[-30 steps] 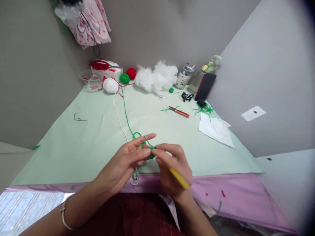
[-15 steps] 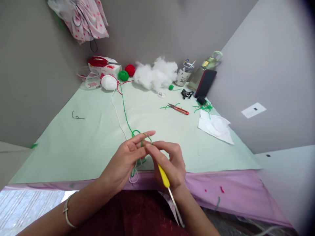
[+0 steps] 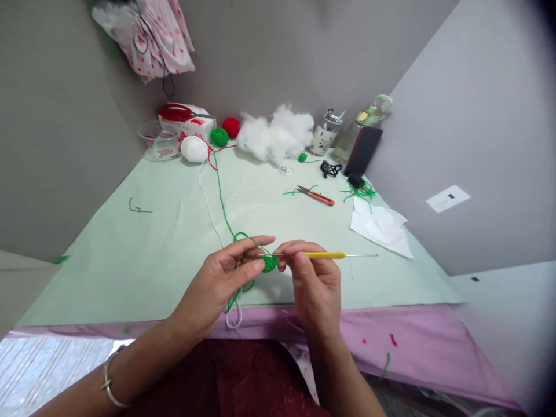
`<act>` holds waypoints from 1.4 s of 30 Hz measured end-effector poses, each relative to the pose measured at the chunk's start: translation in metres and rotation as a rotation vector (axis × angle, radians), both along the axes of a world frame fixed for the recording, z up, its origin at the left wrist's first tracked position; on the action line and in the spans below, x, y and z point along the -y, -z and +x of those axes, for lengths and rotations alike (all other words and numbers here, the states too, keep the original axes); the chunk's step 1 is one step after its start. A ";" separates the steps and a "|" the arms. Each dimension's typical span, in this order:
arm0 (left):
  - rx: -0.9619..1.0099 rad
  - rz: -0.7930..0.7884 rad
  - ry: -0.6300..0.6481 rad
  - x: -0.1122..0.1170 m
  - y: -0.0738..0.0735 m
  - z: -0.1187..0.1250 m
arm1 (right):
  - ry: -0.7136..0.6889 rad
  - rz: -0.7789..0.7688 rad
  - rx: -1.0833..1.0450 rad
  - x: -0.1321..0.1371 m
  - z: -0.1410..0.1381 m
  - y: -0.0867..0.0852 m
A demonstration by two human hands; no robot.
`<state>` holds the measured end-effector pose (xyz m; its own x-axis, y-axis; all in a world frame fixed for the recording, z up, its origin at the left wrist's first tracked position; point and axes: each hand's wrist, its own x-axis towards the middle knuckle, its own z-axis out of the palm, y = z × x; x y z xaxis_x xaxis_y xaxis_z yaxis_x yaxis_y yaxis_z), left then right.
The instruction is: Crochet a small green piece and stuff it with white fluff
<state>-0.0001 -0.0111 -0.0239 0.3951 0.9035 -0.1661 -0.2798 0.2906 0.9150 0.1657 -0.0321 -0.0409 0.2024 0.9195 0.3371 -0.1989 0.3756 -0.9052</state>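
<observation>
Between thumb and fingers, my left hand [image 3: 221,278] pinches a small green crochet piece [image 3: 269,263]. Green yarn [image 3: 222,200] passes over its raised index finger and runs back across the table to a green yarn ball [image 3: 219,137]. Closed around the yellow handle of a crochet hook [image 3: 325,255] is my right hand [image 3: 317,281]. The hook lies level, its working tip at the top edge of the piece. Loops of green yarn and a white strand [image 3: 234,321] hang below my left hand.
Along the back stand a white yarn ball [image 3: 194,149], a red yarn ball [image 3: 231,127], fluffy white stuffing [image 3: 275,136], a pen cup [image 3: 325,136], a bottle [image 3: 347,142] and a phone [image 3: 364,152]. Orange thread snips [image 3: 317,196] and white paper [image 3: 380,226] lie nearer.
My right hand has turned the hook from pointing steeply down to level and moved slightly right. The green crochet piece now shows between the hands.
</observation>
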 end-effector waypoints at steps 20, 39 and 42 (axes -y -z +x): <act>0.175 -0.285 0.014 -0.001 -0.010 0.001 | 0.287 0.426 0.721 0.014 -0.001 -0.002; 0.239 -0.278 -0.005 -0.006 -0.009 0.000 | 0.194 0.155 0.329 0.008 -0.003 -0.008; 0.156 -0.155 -0.010 -0.003 -0.008 0.000 | 0.080 0.118 0.216 0.003 -0.005 -0.010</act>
<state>0.0001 -0.0085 -0.0157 0.4181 0.8758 -0.2410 -0.4182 0.4212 0.8048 0.1608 -0.0354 -0.0314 0.1847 0.8553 0.4842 0.0293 0.4877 -0.8725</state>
